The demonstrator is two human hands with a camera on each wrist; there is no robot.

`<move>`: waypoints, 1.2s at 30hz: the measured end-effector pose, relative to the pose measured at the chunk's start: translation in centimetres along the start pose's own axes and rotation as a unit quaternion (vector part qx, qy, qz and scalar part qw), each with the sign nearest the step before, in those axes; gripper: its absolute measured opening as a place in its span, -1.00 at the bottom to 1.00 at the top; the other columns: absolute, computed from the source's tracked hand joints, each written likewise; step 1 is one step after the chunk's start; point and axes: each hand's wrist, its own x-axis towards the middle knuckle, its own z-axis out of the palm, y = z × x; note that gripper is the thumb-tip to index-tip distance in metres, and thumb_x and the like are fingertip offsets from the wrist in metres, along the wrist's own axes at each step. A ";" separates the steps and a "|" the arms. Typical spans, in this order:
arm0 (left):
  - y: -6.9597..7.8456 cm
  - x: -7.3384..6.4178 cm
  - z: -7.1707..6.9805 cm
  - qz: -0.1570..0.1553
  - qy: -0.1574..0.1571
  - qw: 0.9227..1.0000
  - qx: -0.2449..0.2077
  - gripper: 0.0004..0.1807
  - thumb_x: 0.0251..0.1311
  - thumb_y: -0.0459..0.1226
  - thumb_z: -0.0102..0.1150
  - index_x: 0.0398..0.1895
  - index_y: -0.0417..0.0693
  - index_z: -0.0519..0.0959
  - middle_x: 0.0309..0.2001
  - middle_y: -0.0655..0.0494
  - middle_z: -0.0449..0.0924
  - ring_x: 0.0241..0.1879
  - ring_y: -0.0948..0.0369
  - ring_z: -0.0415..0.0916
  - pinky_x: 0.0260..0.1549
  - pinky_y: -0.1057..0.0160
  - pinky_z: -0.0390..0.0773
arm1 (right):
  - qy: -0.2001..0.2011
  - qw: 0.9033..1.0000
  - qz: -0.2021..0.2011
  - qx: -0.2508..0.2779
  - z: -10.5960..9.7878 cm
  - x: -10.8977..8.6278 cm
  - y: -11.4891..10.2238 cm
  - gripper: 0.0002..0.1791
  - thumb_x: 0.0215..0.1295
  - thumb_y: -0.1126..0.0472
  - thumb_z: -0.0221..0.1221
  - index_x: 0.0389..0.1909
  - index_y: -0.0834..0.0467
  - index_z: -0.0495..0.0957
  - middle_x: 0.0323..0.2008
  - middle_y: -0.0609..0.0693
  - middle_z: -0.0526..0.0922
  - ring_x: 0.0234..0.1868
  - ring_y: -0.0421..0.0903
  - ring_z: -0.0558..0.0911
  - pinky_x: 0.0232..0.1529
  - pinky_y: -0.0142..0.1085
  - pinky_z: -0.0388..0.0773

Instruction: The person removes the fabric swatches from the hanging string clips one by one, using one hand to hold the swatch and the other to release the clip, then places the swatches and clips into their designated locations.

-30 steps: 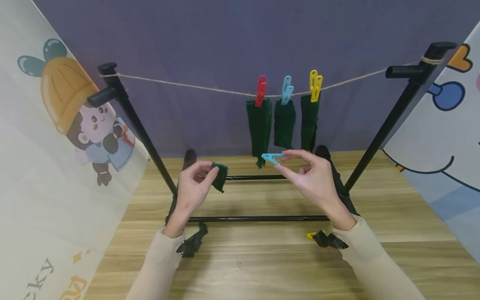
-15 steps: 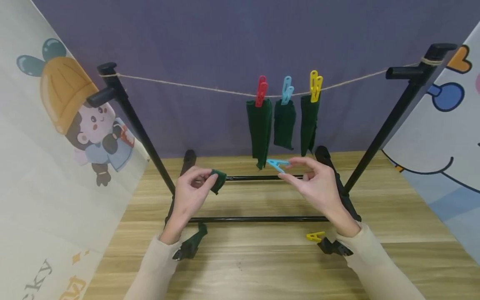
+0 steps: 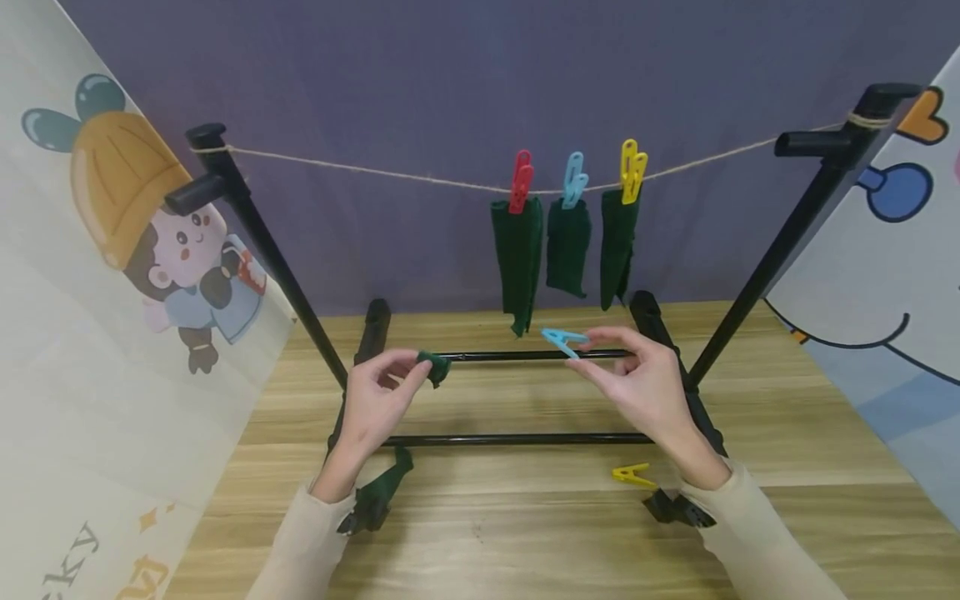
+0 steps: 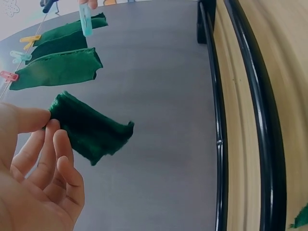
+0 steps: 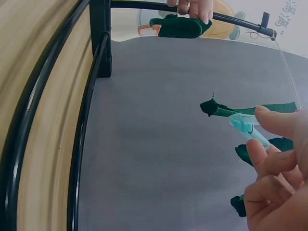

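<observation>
Your L hand [image 3: 377, 398] pinches a small green cloth [image 4: 91, 127] by one edge btwn thumb & index; the rest sticks out past your fingertips, toward your R side. Your R hand [image 3: 647, 382] grips a light-blue peg [image 3: 552, 335] btwn thumb & fingers, its narrow end pointing at your L hand; cloth & peg are well apart. Past both hands & higher up, a cord [image 3: 360, 169] runs btwn the posts of a black rack [image 3: 517, 439]. On it, beyond your R hand, hang 3 green pieces [image 3: 516, 267], L to R under a red clip [image 3: 520, 183], a blue clip [image 3: 573, 185] & a yellow clip [image 3: 632, 172]. Nearer you, on the wood table [image 3: 487, 517], a loose yellow peg [image 3: 632, 476] lies by your R wrist & another green scrap [image 3: 388, 486] by your L cuff, partly hidden.
</observation>
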 end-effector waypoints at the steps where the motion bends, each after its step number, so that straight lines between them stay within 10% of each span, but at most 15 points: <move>1: 0.0 -0.1 0.0 -0.003 0.000 1.000 0.003 -0.80 0.36 -0.25 0.42 -0.06 -0.15 0.79 -0.22 -0.04 0.78 -0.26 0.35 0.62 -0.26 0.35 0.60 | 0.000 1.000 0.002 -0.001 -0.1 -0.1 0.1 -0.59 0.16 0.27 0.58 0.04 0.10 0.75 -0.17 0.08 0.85 -0.83 -0.30 0.21 -0.79 -0.36 0.13; 18: -0.8 -1.6 -0.8 0.005 -0.002 1.000 0.007 -0.92 0.36 -0.29 0.42 -0.16 -0.06 0.83 -0.31 0.04 0.79 -0.30 0.38 0.60 -0.34 0.37 0.56 | -0.004 0.999 0.053 0.006 -0.7 -1.7 1.3 -0.61 0.21 0.18 0.57 0.05 0.01 0.74 -0.19 -0.48 0.71 -0.83 -0.33 0.18 -0.80 -0.35 0.16; 36: -1.7 -3.7 -1.0 -0.044 -0.024 0.998 0.042 -0.89 0.33 -0.28 0.43 -0.17 -0.11 0.83 -0.30 0.06 0.78 -0.31 0.37 0.59 -0.30 0.38 0.59 | -0.008 0.996 0.094 0.003 -1.3 -3.3 2.7 -0.60 0.23 0.13 0.56 0.08 -0.03 0.73 -0.16 -0.50 0.72 -0.82 -0.32 0.20 -0.79 -0.34 0.18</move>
